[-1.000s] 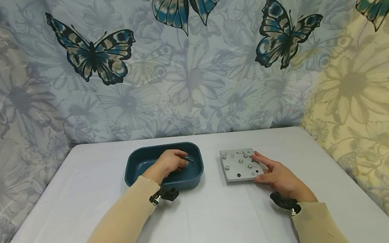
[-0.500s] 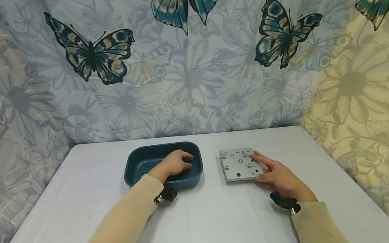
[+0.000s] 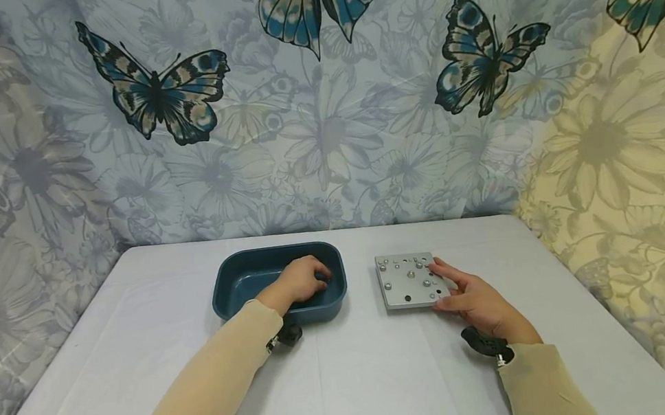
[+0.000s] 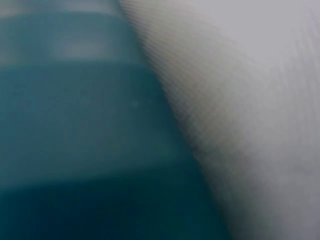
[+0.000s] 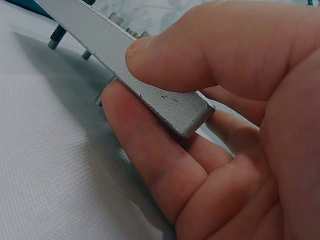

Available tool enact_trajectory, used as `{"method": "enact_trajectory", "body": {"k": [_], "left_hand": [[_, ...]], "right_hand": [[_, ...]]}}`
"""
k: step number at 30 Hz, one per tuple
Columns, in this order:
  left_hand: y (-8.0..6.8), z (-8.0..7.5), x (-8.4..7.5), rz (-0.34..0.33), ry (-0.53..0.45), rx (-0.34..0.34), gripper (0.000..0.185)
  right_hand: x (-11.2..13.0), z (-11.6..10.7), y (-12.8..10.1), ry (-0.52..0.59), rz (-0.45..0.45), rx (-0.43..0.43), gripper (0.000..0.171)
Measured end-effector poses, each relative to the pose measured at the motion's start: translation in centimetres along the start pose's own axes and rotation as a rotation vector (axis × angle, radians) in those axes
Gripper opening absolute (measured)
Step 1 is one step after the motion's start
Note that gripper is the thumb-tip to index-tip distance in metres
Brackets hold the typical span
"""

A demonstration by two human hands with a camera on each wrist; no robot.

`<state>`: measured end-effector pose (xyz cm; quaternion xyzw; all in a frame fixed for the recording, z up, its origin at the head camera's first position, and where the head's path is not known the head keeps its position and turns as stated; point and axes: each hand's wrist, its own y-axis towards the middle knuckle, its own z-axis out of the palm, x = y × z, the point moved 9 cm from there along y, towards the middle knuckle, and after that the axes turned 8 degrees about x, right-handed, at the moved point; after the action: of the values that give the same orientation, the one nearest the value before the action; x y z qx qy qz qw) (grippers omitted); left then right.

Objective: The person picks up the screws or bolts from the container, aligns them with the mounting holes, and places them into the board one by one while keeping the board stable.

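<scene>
The metal plate (image 3: 408,280) lies on the worktop (image 3: 360,384) to the right of the blue tray (image 3: 237,295), studded with small screws and holes. The right hand (image 3: 475,301) pinches its near right corner: the right wrist view shows the thumb on top and a finger underneath, with that corner raised off the cloth. Screw ends poke out below the plate, though most of it is cut off at the frame edge.

The left hand (image 3: 299,281) sits inside the tray with curled fingers; something dark shows at the fingertips, too small to identify, so whether it holds anything cannot be told. The left wrist view is blurred, showing only teal tray wall and pale cloth.
</scene>
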<state>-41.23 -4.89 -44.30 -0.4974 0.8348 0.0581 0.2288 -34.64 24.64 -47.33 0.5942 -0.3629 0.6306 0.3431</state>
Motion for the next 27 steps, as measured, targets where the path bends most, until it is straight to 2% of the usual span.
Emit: {"method": "enact_trajectory", "body": {"k": [12, 21, 24, 26, 27], "left_hand": [[0.0, 0.3, -0.6, 0.061, 0.054, 0.004, 0.006], [-0.3, 0.1, -1.2, 0.066, 0.046, 0.043, 0.012], [-0.3, 0.1, -1.0, 0.063, -0.008, 0.053, 0.012], [-0.4, 0.0, -0.8, 0.056, -0.108, 0.062, 0.013], [-0.5, 0.0, -0.6, 0.045, -0.191, 0.068, 0.014]], "right_hand": [[-0.2, 0.0, 0.1, 0.009, -0.008, 0.011, 0.093], [0.0, -0.1, 0.0, -0.003, -0.007, -0.003, 0.095], [0.0, 0.0, -0.1, -0.003, -0.007, -0.005, 0.095], [0.0, 0.0, -0.1, -0.005, -0.008, -0.004, 0.095], [0.0, 0.0, -0.1, -0.004, -0.008, -0.003, 0.094]]}}
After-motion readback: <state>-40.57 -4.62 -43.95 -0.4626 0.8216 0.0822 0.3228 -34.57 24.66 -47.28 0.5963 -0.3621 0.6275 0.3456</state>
